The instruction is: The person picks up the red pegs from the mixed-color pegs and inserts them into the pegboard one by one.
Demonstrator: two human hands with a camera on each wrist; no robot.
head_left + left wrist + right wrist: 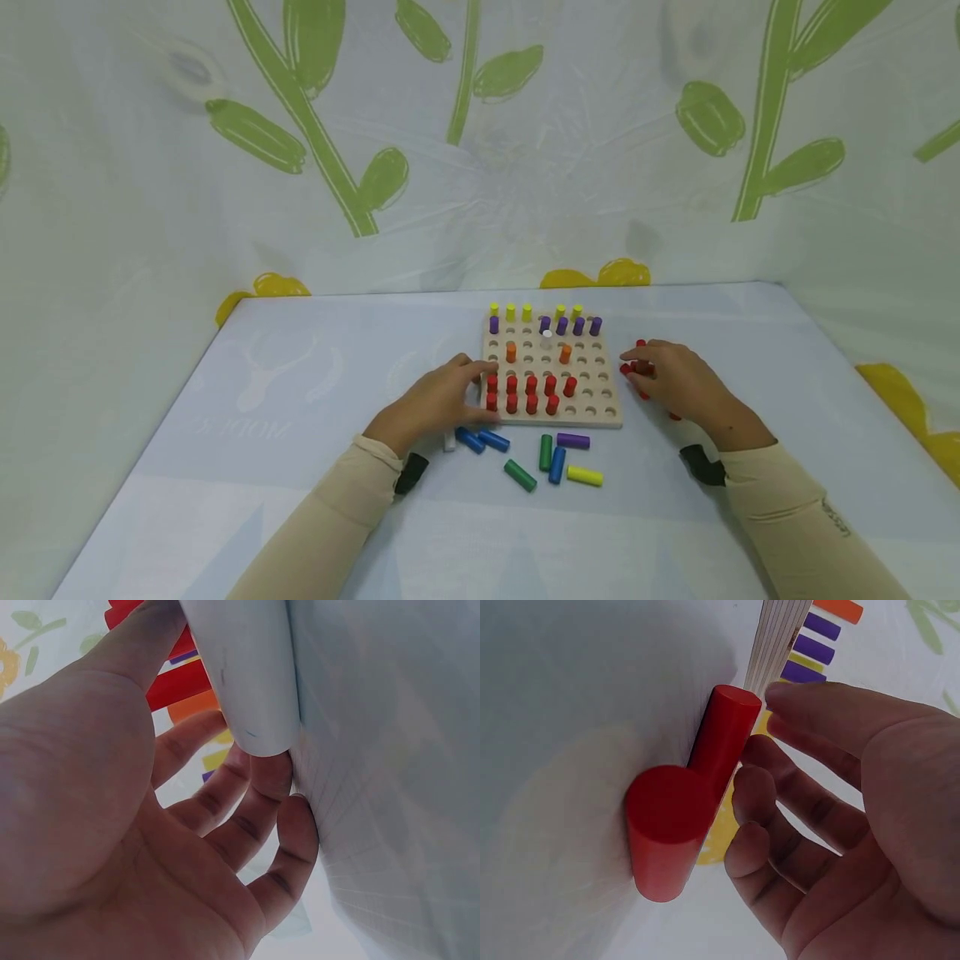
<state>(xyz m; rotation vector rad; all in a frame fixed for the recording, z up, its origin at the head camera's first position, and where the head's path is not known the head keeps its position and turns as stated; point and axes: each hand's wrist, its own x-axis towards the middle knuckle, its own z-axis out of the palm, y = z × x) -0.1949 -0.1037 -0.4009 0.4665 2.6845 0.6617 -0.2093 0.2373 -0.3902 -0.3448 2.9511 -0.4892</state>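
A wooden pegboard point(592, 408) lies on the table, with red pegs point(531, 404) standing in its two nearest rows. My left hand point(435, 396) rests at the board's left edge, thumb by the front corner and fingers spread and loosely bent. A white peg point(251, 675) lies in front of those fingers in the left wrist view. To the right of the board, my right hand point(682, 379) hovers over loose red pegs point(643, 367), partly covering them. In the right wrist view its bent fingertips point(754, 787) are beside a lying red peg point(727, 735), with nothing between thumb and fingers.
Yellow pegs point(527, 312), purple pegs point(562, 325), orange pegs point(511, 352) and a white peg point(547, 339) stand farther back in the board. Loose blue point(494, 440), green point(520, 475), purple point(573, 441) and yellow point(585, 476) pegs lie before it. A patterned curtain point(585, 183) hangs behind the table.
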